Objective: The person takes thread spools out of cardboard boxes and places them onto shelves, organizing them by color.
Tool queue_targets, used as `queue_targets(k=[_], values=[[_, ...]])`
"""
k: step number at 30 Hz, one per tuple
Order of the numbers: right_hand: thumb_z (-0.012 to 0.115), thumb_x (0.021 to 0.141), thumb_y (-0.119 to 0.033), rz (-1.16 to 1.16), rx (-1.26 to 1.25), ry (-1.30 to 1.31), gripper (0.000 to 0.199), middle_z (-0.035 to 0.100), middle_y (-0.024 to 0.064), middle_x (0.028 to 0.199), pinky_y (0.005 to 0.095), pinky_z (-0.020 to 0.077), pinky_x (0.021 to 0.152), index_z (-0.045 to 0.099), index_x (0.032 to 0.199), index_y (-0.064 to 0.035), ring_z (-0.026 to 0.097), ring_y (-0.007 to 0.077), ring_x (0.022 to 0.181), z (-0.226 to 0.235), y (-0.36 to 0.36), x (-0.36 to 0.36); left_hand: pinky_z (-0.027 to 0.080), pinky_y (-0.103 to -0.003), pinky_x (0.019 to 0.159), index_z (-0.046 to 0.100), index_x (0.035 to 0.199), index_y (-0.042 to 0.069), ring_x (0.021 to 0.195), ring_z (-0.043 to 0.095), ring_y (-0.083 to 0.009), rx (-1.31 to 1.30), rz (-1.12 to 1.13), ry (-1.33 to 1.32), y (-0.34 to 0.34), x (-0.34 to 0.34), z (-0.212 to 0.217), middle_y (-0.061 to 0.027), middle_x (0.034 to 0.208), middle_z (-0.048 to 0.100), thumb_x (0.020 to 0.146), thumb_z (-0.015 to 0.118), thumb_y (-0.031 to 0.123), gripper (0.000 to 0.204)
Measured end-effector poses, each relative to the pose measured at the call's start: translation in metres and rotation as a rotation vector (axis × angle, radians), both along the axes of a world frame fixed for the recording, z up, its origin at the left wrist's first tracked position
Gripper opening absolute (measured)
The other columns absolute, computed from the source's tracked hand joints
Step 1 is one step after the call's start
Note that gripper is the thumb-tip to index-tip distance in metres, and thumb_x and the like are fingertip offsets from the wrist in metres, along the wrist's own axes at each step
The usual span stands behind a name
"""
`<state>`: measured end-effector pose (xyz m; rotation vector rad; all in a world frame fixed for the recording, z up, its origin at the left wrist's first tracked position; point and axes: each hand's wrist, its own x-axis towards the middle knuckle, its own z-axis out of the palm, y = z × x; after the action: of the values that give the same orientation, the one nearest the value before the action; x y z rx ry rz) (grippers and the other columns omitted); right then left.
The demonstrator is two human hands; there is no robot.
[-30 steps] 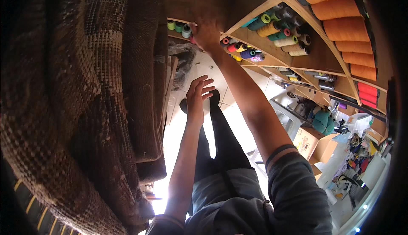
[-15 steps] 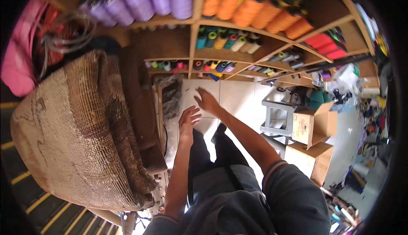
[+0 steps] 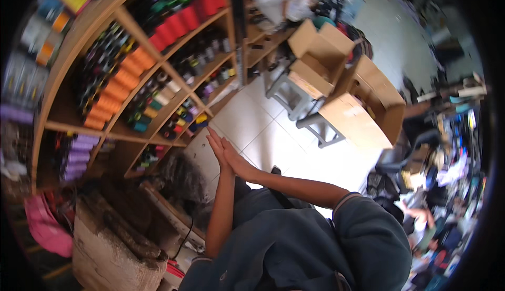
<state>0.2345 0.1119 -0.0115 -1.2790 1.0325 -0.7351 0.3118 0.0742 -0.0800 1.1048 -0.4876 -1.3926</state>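
Pale floor tiles [image 3: 258,143] show beneath the left hand [image 3: 217,151] and right hand [image 3: 239,164], which meet palm to palm, fingers stretched out; whether anything sits between them I cannot tell. Past their fingertips, untouched, small thread spools [image 3: 184,116] sit in a wooden shelf [image 3: 139,33]. Farther left of the hands are orange spools [image 3: 118,84] and purple spools [image 3: 80,156], with a pink cloth [image 3: 47,228] below. Right of the hands, open cardboard boxes [image 3: 352,117] rest on grey stools [image 3: 289,90].

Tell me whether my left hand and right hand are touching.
Touching. The head view shows the left hand and right hand flat against each other, fingers extended, with no gap visible between them.
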Motion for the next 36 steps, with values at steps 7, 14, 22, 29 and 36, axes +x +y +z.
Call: queue_targets(k=[7,14,22,29,36], values=[[0.032,0.098,-0.036,-0.238,-0.192,0.143,0.063,0.005,0.0218,0.150,0.0445,0.0078,0.111,0.007,0.145,-0.0029,0.002,0.0328,0.140,0.003,0.054,-0.163,0.015,-0.059,0.104,0.014,0.145,0.035,0.138,0.014,-0.0261,0.325,-0.321,0.349,0.002,-0.165,0.025,-0.0050,0.153,0.007,0.085,0.029,0.070,0.071],[0.018,0.097,-0.050,-0.703,-0.120,0.033,0.070,0.005,0.0177,0.151,0.0383,0.0061,0.113,0.004,0.144,0.0000,0.004,0.0284,0.140,-0.023,0.060,-0.284,0.006,-0.038,0.112,0.007,0.147,0.022,0.140,0.007,-0.0243,0.060,-0.776,0.138,0.058,-0.315,0.078,-0.0089,0.153,0.010,0.096,0.022,0.055,0.063],[0.014,0.095,-0.056,-0.822,0.090,-0.375,0.074,0.005,0.0157,0.152,0.0376,0.0074,0.113,0.005,0.145,-0.0018,0.004,0.0273,0.140,-0.022,0.052,-0.357,0.001,-0.037,0.113,0.004,0.147,0.016,0.141,0.002,-0.0233,-0.312,-0.938,-0.282,0.030,-0.398,0.053,-0.0084,0.153,0.005,0.097,0.020,0.050,0.063],[0.009,0.090,-0.065,-0.705,0.325,-0.508,0.083,0.026,0.0138,0.147,0.0411,0.0139,0.113,0.026,0.141,-0.0024,0.023,0.0277,0.137,0.003,0.021,-0.429,0.034,-0.035,0.098,0.041,0.130,0.004,0.115,0.047,-0.0236,-0.004,-0.984,-0.325,-0.122,-0.462,0.005,-0.0118,0.123,0.050,0.097,0.039,0.033,0.043],[0.015,0.088,-0.068,-0.991,0.260,-0.554,0.087,0.036,0.0172,0.141,0.0431,0.0239,0.109,0.031,0.138,0.0014,0.037,0.0310,0.129,-0.015,-0.035,-0.512,0.042,-0.033,0.089,0.053,0.116,-0.001,0.102,0.056,-0.0258,-0.314,-1.035,-0.721,-0.260,-0.486,-0.098,-0.0135,0.104,0.060,0.091,0.049,0.012,0.028]])
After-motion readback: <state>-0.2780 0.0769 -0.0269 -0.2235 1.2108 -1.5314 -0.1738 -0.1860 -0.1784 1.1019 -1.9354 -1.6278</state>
